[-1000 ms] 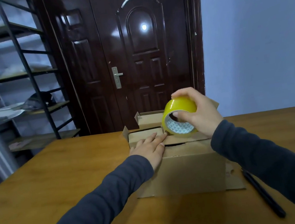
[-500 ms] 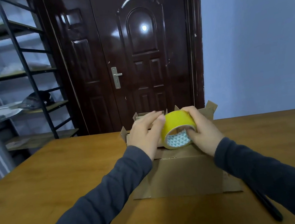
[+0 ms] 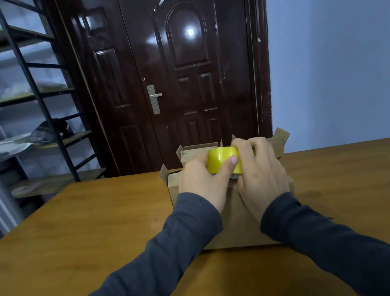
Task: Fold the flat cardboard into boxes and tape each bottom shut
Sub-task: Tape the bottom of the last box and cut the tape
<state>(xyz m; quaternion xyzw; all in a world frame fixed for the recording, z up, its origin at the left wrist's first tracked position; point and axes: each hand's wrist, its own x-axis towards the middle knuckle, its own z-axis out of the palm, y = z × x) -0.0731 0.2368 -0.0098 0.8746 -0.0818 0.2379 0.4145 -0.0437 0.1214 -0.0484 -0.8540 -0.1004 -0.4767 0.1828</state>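
A brown cardboard box (image 3: 238, 226) stands on the wooden table (image 3: 101, 233) in front of me, its flaps folded over on top. A yellow tape roll (image 3: 221, 160) rests at the box's far top edge. My left hand (image 3: 203, 183) grips the roll from the left, thumb across its front. My right hand (image 3: 258, 174) clasps the roll from the right, fingers curled over its top. Both hands hide most of the box's top seam. More folded cardboard boxes (image 3: 199, 151) with raised flaps stand just behind.
A dark door (image 3: 192, 74) and blue wall (image 3: 339, 68) rise behind the table's far edge. A black metal shelf (image 3: 35, 93) with a cap and a bottle stands at the left. My dark sleeves cover the table's near middle.
My left hand left the box top and joined the right on the tape roll. The roll came down and turned, its yellow outer face now toward me, at the box's far edge.
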